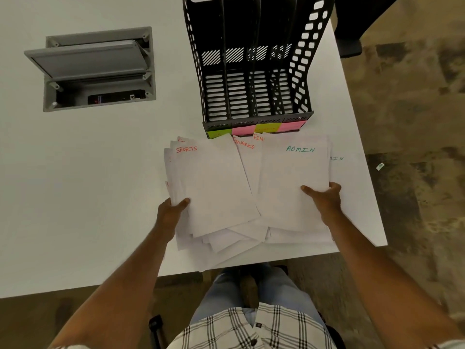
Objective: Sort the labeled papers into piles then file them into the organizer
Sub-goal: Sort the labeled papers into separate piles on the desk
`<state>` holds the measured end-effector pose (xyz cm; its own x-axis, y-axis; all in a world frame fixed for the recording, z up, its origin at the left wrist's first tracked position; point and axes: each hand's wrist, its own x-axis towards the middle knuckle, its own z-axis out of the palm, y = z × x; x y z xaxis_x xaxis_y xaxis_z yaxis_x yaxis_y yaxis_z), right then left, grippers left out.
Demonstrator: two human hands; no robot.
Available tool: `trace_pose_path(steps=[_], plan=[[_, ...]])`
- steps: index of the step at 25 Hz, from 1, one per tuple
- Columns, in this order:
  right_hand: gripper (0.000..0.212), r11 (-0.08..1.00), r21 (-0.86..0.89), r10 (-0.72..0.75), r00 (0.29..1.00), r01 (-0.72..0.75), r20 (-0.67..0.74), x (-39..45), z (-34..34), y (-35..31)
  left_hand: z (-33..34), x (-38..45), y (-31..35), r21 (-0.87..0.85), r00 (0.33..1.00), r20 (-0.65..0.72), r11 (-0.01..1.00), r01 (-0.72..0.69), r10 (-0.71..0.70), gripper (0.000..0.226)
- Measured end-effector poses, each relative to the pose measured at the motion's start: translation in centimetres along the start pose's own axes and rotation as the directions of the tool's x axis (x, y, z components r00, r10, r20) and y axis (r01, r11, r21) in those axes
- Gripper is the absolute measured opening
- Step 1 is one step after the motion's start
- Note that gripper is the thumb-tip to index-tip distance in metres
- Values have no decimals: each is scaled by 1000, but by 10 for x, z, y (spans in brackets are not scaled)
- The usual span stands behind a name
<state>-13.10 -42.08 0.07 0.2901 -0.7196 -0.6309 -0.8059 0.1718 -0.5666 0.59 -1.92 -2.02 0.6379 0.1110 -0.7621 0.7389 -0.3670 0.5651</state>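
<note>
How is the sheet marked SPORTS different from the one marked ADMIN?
The SPORTS sheet is lettered in red, the ADMIN sheet in green. SPORTS lies tilted on the left, gripped by the left hand; ADMIN lies straighter on the right, gripped by the right hand. Both are white sheets labelled at the top, lying on other papers before the black organizer.

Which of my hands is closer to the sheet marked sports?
Left. Your left hand grips the lower left edge of the SPORTS sheet. Your right hand is off to its right, holding the ADMIN sheet.
</note>
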Motion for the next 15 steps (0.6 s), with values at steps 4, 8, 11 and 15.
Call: trace_pose_path(steps=[4, 8, 11, 15], plan=[[60, 999, 40, 12, 999, -14, 42, -1, -3, -3, -1, 0, 1, -28, 994, 85, 997, 74, -72, 29], [49, 991, -81, -94, 990, 104, 109, -11, -14, -24, -1, 1, 1, -30, 994, 79, 996, 83, -80, 34], [41, 788, -511, -412, 911, 343, -24, -36, -22, -43, 6, -2, 1, -49, 995, 65, 996, 78, -75, 39], [10, 542, -644, -770, 626, 539, -123, -98, -32, -70, 20, -7, 3, -58, 994, 80, 995, 79, -74, 40]])
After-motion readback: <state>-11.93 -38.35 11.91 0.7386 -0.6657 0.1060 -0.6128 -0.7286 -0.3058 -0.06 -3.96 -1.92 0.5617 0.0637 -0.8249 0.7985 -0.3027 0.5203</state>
